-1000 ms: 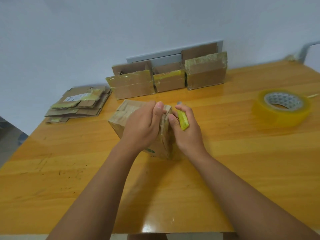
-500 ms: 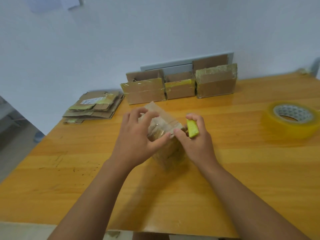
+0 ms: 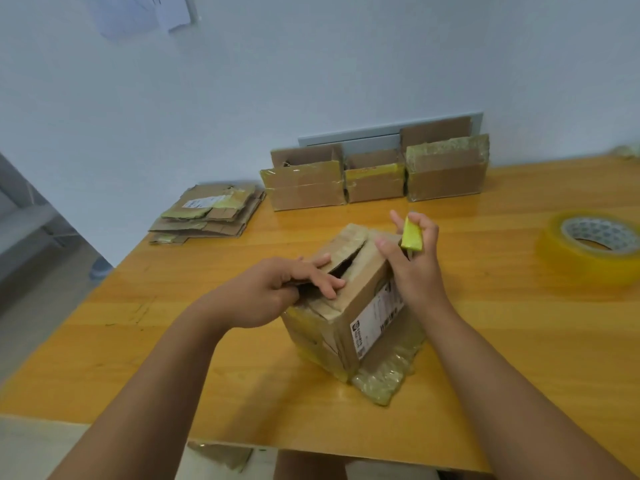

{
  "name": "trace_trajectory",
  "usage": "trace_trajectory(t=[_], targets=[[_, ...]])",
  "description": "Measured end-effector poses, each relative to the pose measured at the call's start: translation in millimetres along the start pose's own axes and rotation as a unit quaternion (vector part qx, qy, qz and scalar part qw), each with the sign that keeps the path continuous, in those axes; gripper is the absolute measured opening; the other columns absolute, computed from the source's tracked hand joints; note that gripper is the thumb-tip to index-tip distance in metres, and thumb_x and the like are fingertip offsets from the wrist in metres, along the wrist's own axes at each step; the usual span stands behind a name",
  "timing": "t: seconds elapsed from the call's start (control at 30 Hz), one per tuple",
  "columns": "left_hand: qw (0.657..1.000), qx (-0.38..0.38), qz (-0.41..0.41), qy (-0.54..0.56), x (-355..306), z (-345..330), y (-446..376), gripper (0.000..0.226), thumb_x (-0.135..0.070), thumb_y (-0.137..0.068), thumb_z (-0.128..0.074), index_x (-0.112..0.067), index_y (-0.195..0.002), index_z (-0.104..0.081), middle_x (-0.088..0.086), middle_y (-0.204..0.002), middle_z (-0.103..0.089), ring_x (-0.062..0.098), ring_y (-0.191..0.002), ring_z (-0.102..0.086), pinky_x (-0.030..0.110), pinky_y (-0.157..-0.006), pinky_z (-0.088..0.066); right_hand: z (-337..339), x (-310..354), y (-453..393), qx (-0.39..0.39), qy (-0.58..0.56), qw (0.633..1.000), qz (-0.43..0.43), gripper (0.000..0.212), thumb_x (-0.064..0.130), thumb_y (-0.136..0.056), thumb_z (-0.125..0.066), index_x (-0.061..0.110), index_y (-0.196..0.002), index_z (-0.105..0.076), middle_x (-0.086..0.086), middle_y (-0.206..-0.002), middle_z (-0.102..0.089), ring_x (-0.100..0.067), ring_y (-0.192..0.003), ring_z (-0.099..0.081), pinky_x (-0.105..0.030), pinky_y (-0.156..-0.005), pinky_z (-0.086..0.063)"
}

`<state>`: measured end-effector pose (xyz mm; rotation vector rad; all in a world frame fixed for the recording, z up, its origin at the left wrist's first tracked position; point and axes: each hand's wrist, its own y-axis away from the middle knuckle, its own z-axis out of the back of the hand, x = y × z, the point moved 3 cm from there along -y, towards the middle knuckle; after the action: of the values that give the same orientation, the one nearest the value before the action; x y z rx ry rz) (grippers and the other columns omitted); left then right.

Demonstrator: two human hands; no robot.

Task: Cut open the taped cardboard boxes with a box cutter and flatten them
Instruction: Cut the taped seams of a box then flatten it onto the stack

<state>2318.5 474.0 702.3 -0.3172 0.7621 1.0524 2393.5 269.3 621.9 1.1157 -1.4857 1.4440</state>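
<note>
Head view: a taped cardboard box (image 3: 360, 306) stands mid-table (image 3: 519, 323), its top flaps parted on a dark gap, contents unseen. The left hand (image 3: 266, 292) grips a crumpled flap; the right hand (image 3: 415, 268) holds a yellow-green box cutter (image 3: 412, 233) against the box's far side. Behind the box stand three taped boxes (image 3: 377, 178); behind-left, flattened cardboard (image 3: 211, 216); right, a tape roll (image 3: 595, 244).

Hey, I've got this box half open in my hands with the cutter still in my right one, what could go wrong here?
1. The right hand holds the yellow box cutter while pressing on the box; a slip might bring it toward the left hand, whose fingers are tucked under the top flap.
2. The box stands on loose crumpled tape, so it may skid.
</note>
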Motion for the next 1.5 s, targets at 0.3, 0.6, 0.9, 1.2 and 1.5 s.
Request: trace_trajectory(t=[0.3, 0.6, 0.9, 1.2, 1.5], targets=[[0.902, -0.162, 0.091, -0.389, -15.7, -14.6, -37.5, 0.075, -0.072, -0.092, -0.015, -0.025, -0.134, -0.055, -0.003, -0.123, -0.058, 0.018, -0.122, -0.045, 0.038, -0.104, -0.035, -6.7, 0.7, 22.4, -0.12, 0.091, 0.987, 0.056, 0.051, 0.06, -0.081, -0.069, 0.035, -0.119, -0.044, 0.027, -0.103, -0.062, 0.013, -0.085, -0.062, -0.006, -0.063, -0.046], [0.901, -0.294, 0.059, -0.315, 4.7, 1.9, -79.4, 0.032, -0.038, -0.096, -0.045, -0.014, -0.101, -0.066, 0.0, -0.104, -0.047, 0.023, -0.106, -0.039, 0.032, -0.087, -0.032, -6.9, -2.1, 30.0, -0.073, 0.146, 0.983, 0.087, 0.052, 0.047, -0.085, -0.066, 0.026, -0.128, -0.045, 0.008, -0.123, -0.066, -0.004, -0.105, -0.066, -0.038, -0.083, -0.058], [0.924, -0.302, 0.006, -0.235, 10.6, 8.1, -65.3, 0.049, -0.069, -0.083, -0.047, -0.021, -0.083, -0.05, -0.011, -0.083, -0.047, 0.012, -0.08, -0.04, 0.028, -0.069, -0.029, -12.8, 9.6, 29.7, 0.019, 0.11, 0.99, 0.09, 0.07, 0.05, -0.071, -0.072, 0.051, -0.127, -0.031, 0.034, -0.136, -0.046, -0.003, -0.106, -0.061, -0.018, -0.081, -0.051], [0.938, -0.254, -0.046, -0.23, -12.3, -17.2, -78.7, 0.027, -0.028, -0.095, -0.035, -0.011, -0.083, -0.051, 0.002, -0.083, -0.049, 0.019, -0.082, -0.041, 0.03, -0.076, -0.032, -10.9, 8.9, 32.0, 0.026, 0.148, 0.982, 0.116, 0.072, 0.053, -0.07, -0.074, 0.044, -0.127, -0.032, 0.021, -0.129, -0.055, -0.003, -0.107, -0.058, -0.02, -0.082, -0.049], [0.923, -0.33, -0.04, -0.194, 1.5, -23.4, -70.2, 0.033, -0.032, -0.088, -0.026, -0.012, -0.083, -0.052, 0.003, -0.092, -0.066, 0.022, -0.086, -0.057, 0.043, -0.074, -0.044, 11.9, 24.0, 28.2, -0.089, -0.065, 0.989, 0.095, 0.019, 0.029, -0.092, -0.052, 0.019, -0.1, -0.066, 0.0, -0.066, -0.071, -0.011, -0.062, -0.065, -0.016, -0.061, -0.048]])
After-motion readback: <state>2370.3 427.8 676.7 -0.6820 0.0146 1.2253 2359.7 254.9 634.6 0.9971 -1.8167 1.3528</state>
